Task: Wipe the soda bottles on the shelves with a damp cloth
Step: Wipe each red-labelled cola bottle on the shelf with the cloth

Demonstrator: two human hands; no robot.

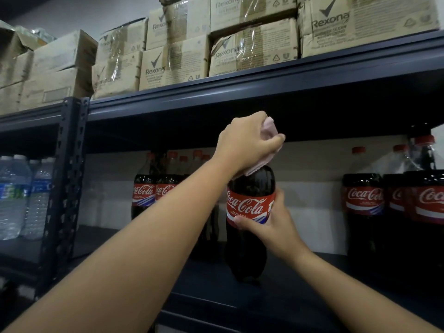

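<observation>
Bottle (pixel 249 212), dark cola with a red label, stands near the front edge of the middle shelf (pixel 216 294), alone in the gap between two bottle groups. Its neck and cap are hidden under the pink cloth (pixel 102 127), which the left hand (pixel 245 145) grips, wrapped over the top. Right hand (pixel 271 219) clasps the bottle at the label, steadying it. Hands are apart, one above the other on this bottle.

Progress, as a judgement: wiping is at the top of this bottle; body and label below look not yet wiped. Which other bottles are done cannot be told.

Left of the bottle, further back: cola group (pixel 153 188). Right of it: more cola (pixel 394 198). Far left, next bay: water bottles (pixel 21 195). Above: cartons (pixel 216 42) on the upper shelf.
</observation>
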